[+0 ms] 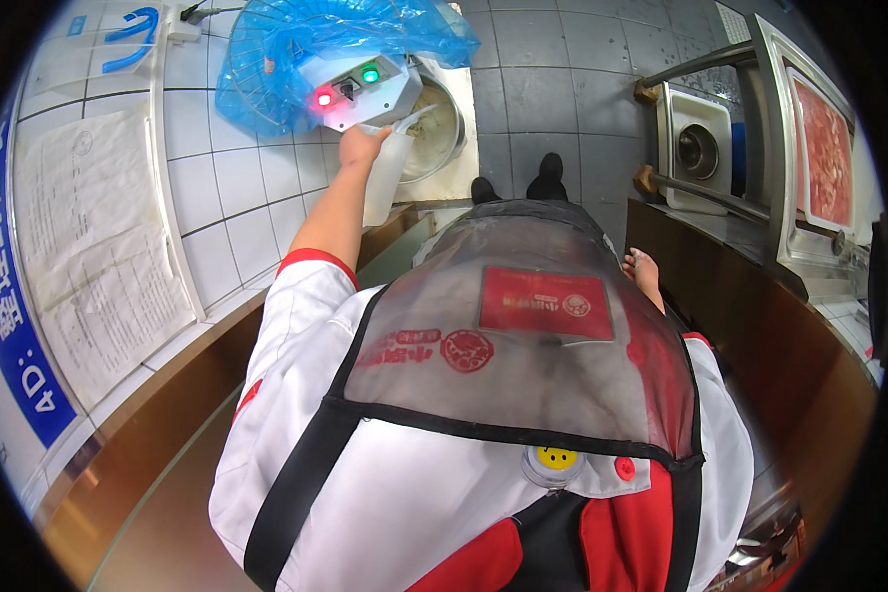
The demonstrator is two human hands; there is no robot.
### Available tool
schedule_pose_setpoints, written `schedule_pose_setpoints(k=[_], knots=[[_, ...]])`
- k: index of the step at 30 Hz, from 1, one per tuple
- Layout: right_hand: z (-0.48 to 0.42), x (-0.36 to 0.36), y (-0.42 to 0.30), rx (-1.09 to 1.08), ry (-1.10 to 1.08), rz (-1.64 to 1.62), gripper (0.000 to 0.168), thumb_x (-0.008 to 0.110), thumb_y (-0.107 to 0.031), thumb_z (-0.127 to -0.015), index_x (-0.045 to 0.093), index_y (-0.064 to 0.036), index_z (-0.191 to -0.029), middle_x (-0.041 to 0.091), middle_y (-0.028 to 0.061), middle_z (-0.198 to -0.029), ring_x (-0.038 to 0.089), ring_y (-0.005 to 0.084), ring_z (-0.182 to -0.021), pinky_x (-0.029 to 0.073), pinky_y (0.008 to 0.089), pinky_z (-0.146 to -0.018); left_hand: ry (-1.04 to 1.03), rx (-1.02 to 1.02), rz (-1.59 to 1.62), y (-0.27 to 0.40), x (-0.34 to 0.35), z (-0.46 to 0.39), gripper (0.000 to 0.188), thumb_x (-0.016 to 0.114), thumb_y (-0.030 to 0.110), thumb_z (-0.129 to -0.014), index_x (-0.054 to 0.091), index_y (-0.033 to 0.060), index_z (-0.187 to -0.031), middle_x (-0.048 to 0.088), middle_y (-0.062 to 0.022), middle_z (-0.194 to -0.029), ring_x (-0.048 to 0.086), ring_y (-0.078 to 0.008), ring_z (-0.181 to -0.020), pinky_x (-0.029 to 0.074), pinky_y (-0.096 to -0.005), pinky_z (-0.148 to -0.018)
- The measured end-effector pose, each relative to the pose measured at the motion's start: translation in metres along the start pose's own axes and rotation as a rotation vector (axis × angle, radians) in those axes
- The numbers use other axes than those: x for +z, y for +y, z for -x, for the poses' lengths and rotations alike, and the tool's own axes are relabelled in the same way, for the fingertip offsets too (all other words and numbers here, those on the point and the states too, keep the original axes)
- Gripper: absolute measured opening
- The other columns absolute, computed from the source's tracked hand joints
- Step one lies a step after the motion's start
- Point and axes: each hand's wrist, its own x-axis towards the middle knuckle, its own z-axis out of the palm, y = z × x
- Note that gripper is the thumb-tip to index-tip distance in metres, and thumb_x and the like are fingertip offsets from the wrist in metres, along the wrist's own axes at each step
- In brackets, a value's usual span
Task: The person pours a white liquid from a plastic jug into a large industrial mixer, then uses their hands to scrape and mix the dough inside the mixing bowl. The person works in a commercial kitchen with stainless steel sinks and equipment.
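Observation:
My left hand [361, 146] grips the top of a translucent white plastic jug [385, 177]. The jug hangs at the near side of a round metal bowl [444, 140], whose pale contents [429, 137] look like flour or dough. A white strip, perhaps the jug's spout or a scoop, reaches over the bowl. Just beyond my left hand is a machine's control box [362, 92] with red and green lights lit. My right hand [641, 272] hangs by my apron [533, 318], its fingers bent and partly hidden; nothing is plainly seen in it.
Blue plastic film [266, 81] covers a wire guard [246, 44] behind the control box. At right, a metal rack [703, 63] carries a white tray of reddish raw meat [821, 148]. Beneath it sits a pale tub [677, 111] with a metal bowl [698, 151]. Brown panels [747, 296] flank me.

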Motion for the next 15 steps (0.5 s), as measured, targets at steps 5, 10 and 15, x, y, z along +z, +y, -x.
schedule_pose_setpoints(k=[5, 10, 15], knots=[[0.002, 0.001, 0.0, 0.021, 0.012, -0.057, 0.021, 0.038, -0.018, -0.086, 0.053, -0.011, -0.098, 0.057, 0.0002, -0.078, 0.053, 0.0082, -0.056, 0.041, 0.0207, -0.047, -0.073, -0.136, -0.019, -0.009, -0.002, 0.017, 0.055, 0.068, 0.045, -0.057, 0.06, -0.0037, -0.081, 0.059, -0.0204, -0.085, 0.057, -0.0311, -0.082, 0.044, -0.0355, -0.072], [0.001, 0.002, 0.001, 0.027, 0.009, -0.043, 0.02, 0.038, -0.018, -0.086, 0.054, -0.011, -0.098, 0.057, -0.0002, -0.078, 0.052, 0.008, -0.056, 0.041, 0.021, -0.047, -0.097, -0.164, -0.087, -0.023, 0.005, 0.025, 0.056, 0.068, 0.045, -0.058, 0.06, -0.0053, -0.08, 0.059, -0.0205, -0.085, 0.057, -0.0312, -0.082, 0.045, -0.0359, -0.071], [-0.002, 0.003, 0.0, 0.014, -0.016, -0.019, 0.023, 0.038, -0.02, -0.086, 0.052, -0.011, -0.101, 0.056, -0.0003, -0.078, 0.052, 0.0081, -0.057, 0.043, 0.0219, -0.051, -0.115, -0.053, -0.07, -0.012, -0.003, 0.019, 0.053, 0.068, 0.043, -0.059, 0.059, -0.0043, -0.082, 0.058, -0.0212, -0.087, 0.056, -0.0309, -0.084, 0.044, -0.036, -0.072]])
